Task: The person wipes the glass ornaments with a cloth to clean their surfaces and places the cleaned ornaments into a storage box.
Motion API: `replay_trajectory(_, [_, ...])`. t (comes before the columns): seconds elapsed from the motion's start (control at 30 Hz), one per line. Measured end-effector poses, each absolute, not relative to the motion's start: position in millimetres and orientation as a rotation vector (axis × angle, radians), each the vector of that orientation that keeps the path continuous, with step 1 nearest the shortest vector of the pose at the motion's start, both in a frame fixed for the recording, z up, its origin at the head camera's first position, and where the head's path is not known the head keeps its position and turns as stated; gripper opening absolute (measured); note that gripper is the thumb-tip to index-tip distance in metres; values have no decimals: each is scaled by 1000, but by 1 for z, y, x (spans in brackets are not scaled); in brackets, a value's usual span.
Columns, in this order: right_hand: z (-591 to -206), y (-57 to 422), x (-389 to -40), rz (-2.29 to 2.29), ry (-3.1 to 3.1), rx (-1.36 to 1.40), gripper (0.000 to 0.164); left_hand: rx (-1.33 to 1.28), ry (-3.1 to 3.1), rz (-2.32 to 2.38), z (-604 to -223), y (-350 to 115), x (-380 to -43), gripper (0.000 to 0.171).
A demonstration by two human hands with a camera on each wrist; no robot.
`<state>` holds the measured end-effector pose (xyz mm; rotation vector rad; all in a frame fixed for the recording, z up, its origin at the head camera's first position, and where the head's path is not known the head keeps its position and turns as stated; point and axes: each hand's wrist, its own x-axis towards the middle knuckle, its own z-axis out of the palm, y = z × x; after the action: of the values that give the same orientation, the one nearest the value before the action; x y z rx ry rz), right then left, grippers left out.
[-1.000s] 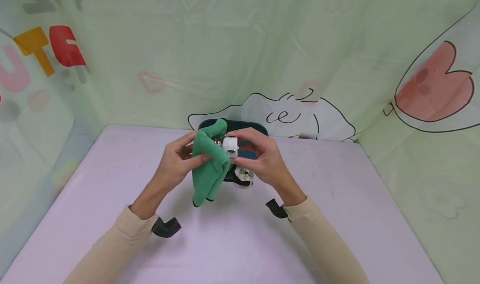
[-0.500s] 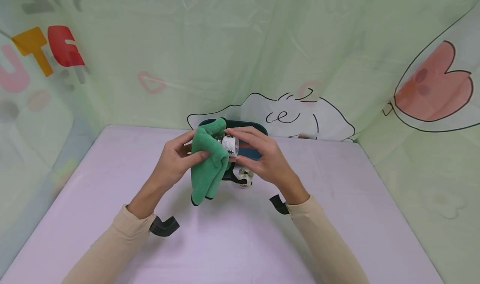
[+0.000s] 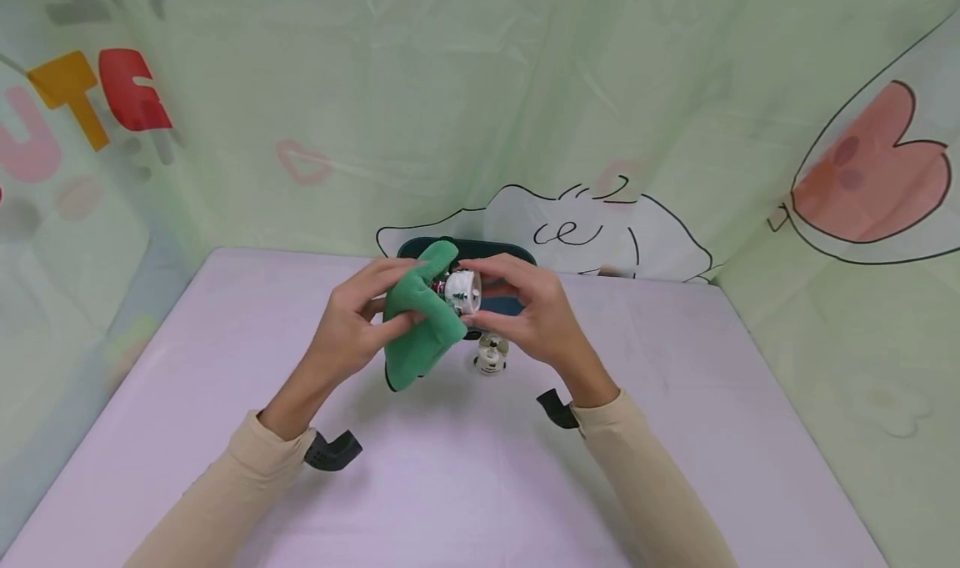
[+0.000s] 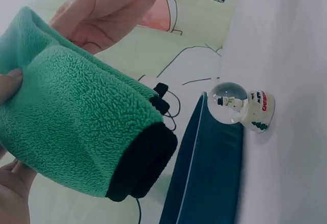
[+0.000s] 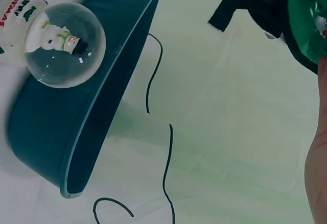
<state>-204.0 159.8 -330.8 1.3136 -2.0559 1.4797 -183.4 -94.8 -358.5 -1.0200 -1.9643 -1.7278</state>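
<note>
Pale green drape [image 3: 450,118] behind a lilac desk [image 3: 480,485], printed with line drawings and coloured letters [image 3: 120,92]. Held above the desk, between left hand [image 3: 352,316] and right hand [image 3: 528,305]: one ornament [image 3: 461,292], tipped onto its side. Long axis roughly level, running left to right, with the base pointing toward the right hand and the other end tucked into the cloth [image 3: 416,339]. Round white base, small dark green trees on it, a bit of red and black beside the fold; remainder hidden, so cannot tell its full shape. Pinched at the base by the right hand, thumb below and fingers above. Gripped in the left hand, thumb in front: one green cloth, plush, edged in black, hanging down. Below, on the desk: one globe [image 3: 491,355], upright, with clear dome, lettered white base and one snowman [image 4: 234,103] inside. Near it, one long tub [image 5: 51,132], dark blue-green, rimmed; cannot tell whether touching the globe. Farther out, two beige sleeves [image 3: 217,493] and two black mounts [image 3: 322,457] by the wrists.
</note>
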Motion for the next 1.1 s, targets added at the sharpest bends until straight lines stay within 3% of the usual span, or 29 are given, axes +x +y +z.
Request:
replay_trajectory(0.57, [-329,161,-200,1727,-2161,1146,42,-1160,-1946,-1640,-357,-89,-183,51])
replay_trajectory(1.1, [-331,161,-202,1683,-2063,1339,49,-980,-1966,-1835,-353,-84,-181,42])
